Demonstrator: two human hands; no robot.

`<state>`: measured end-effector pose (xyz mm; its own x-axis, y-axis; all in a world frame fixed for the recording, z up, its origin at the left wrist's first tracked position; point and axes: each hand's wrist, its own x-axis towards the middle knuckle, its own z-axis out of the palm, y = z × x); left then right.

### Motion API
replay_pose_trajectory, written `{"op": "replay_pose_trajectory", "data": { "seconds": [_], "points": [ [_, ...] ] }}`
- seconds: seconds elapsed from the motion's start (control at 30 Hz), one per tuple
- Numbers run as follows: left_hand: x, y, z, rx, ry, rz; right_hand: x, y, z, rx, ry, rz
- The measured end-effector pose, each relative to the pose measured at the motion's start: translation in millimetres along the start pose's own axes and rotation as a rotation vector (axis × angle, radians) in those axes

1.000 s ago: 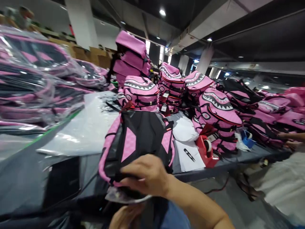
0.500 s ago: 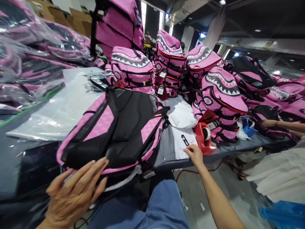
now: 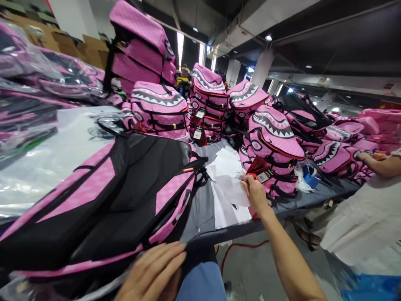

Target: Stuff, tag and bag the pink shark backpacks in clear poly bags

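Observation:
My right hand [image 3: 255, 194] pinches the edge of a white paper sheet [image 3: 230, 190], which is lifted and tilted above more white papers [image 3: 221, 215] on the table. Behind that hand a red tape dispenser [image 3: 254, 213] is mostly hidden. A black and pink backpack [image 3: 140, 188] lies on the table at the left with its straps and padded back facing up. By its lower edge is my left hand [image 3: 155, 271], slightly blurred, its fingers stretched out and holding nothing. Whether it touches the backpack I cannot tell.
Pink shark-mouth backpacks [image 3: 272, 133] stand in stacks along the back. Clear plastic bags [image 3: 62, 142] lie at the left, near bagged backpacks [image 3: 62, 77]. At the right a co-worker's arm [image 3: 377, 165] reaches to a backpack, near a blue dispenser [image 3: 310, 177]. A red cable [image 3: 232, 251] runs over the floor.
My right hand has raised a paper sheet off the papers. My left hand has shifted right, away from the backpack's lower middle. The view has swung, so the backpack appears larger and further left.

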<state>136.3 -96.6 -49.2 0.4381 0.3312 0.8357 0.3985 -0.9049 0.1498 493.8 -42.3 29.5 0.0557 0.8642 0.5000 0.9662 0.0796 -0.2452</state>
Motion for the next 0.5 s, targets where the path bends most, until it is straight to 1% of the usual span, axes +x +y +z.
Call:
{"op": "replay_pose_trajectory", "data": {
  "seconds": [0.03, 0.07, 0.13, 0.17, 0.2, 0.23, 0.27, 0.3, 0.33, 0.37, 0.4, 0.43, 0.5],
  "points": [
    [19, 11, 14.3, -0.043, 0.009, -0.032, 2, -12, -11, 0.055, -0.069, -0.021],
    [37, 19, 27.8, -0.074, 0.034, -0.104, 0, -26, -20, 0.14, -0.175, -0.055],
    [62, 30, 50.3, -0.201, 0.052, -0.255, -8, -52, -35, 0.359, -0.445, -0.126],
    [69, 33, 58.5, -0.306, 0.024, -0.337, -13, -63, -41, 0.464, -0.57, -0.134],
    [73, 35, 64.4, -0.441, -0.031, -0.426, -18, -70, -46, 0.554, -0.667, -0.107],
    [73, 37, 68.0, -0.591, -0.105, -0.531, -24, -74, -51, 0.634, -0.728, -0.045],
    [71, 40, 69.3, -0.747, -0.184, -0.653, -29, -76, -54, 0.707, -0.756, 0.038],
    [67, 43, 68.9, -0.897, -0.235, -0.792, -35, -75, -56, 0.772, -0.76, 0.122],
    [61, 46, 67.2, -1.027, -0.255, -0.936, -41, -72, -57, 0.834, -0.757, 0.189],
    [55, 50, 65.0, -1.128, -0.236, -1.07, -47, -70, -56, 0.895, -0.757, 0.229],
    [48, 54, 62.8, -1.197, -0.184, -1.185, -54, -69, -53, 0.95, -0.761, 0.246],
    [41, 58, 61.3, -1.23, -0.107, -1.276, -62, -70, -47, 0.995, -0.762, 0.251],
    [30, 64, 60.6, -1.197, 0.036, -1.386, -78, -77, -30, 1.055, -0.732, 0.265]
  ]
}}
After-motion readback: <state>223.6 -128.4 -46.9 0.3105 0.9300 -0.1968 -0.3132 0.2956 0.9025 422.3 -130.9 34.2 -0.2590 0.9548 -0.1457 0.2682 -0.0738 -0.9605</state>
